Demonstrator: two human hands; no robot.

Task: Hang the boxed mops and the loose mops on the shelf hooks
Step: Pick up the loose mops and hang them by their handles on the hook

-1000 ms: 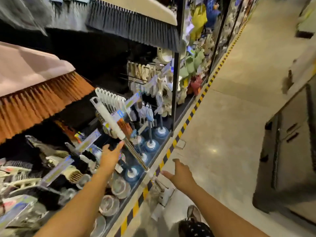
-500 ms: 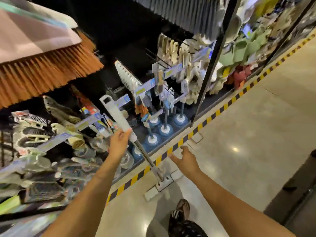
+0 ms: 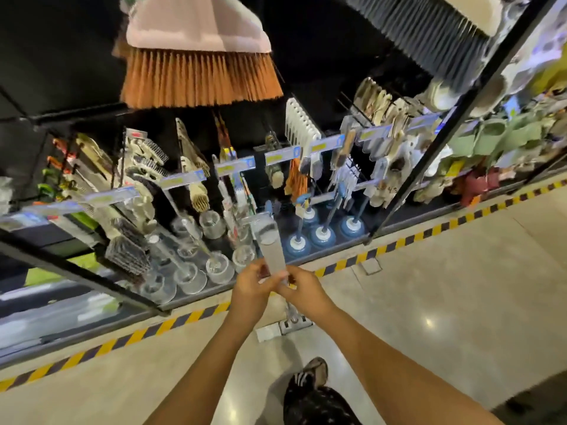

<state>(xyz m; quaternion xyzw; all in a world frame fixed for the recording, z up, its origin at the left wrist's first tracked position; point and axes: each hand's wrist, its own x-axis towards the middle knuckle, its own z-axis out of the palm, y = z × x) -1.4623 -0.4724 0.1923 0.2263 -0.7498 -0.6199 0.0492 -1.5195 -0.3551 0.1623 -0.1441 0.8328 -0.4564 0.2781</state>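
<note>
One mop [image 3: 270, 251], with your left hand [image 3: 252, 290] and right hand [image 3: 302, 289] clamping fingers round its handle. At least four blue plungers [image 3: 322, 236] stand just behind.

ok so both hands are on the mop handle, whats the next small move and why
Probably lift the mop handle so its top end nears a hook on the shelf. The left hand and right hand both grip it, the mop head sits on the floor, and the top end is on no hook yet.
</note>
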